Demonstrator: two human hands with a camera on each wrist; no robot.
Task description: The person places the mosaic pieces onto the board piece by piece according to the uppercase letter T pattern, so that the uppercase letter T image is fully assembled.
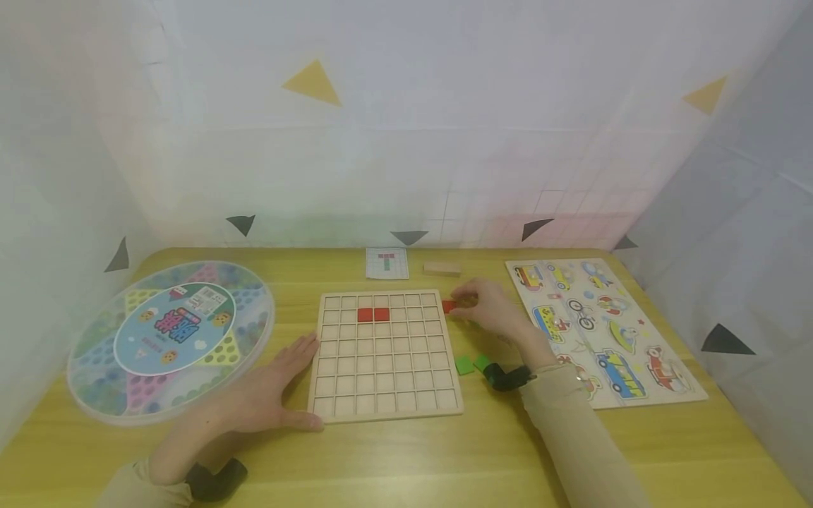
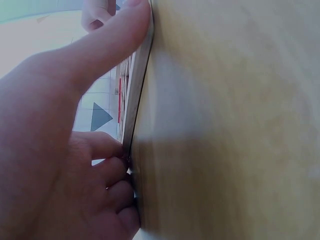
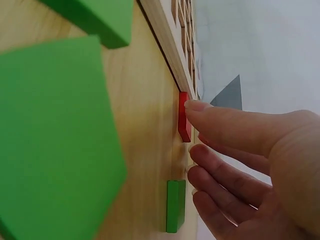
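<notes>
A wooden grid board (image 1: pixel 366 365) lies flat on the table, with two red square tiles (image 1: pixel 372 315) side by side in its second row from the far edge. My left hand (image 1: pixel 267 395) touches the board's left side, thumb at the near corner and fingers spread farther up. Just off the board's right edge, my right hand (image 1: pixel 492 310) pinches another red tile (image 3: pixel 184 117) between thumb and index finger, low at the table. Green tiles (image 1: pixel 465 365) lie nearer, right of the board; another green tile (image 3: pixel 175 206) stands out below the hand in the right wrist view.
Behind the board are a pattern card (image 1: pixel 387 263) with a T shape and a wooden block (image 1: pixel 442 269). A round game box (image 1: pixel 95 353) sits at left, a vehicle puzzle board (image 1: pixel 625 331) at right. White cloth walls (image 1: pixel 406 141) enclose the table.
</notes>
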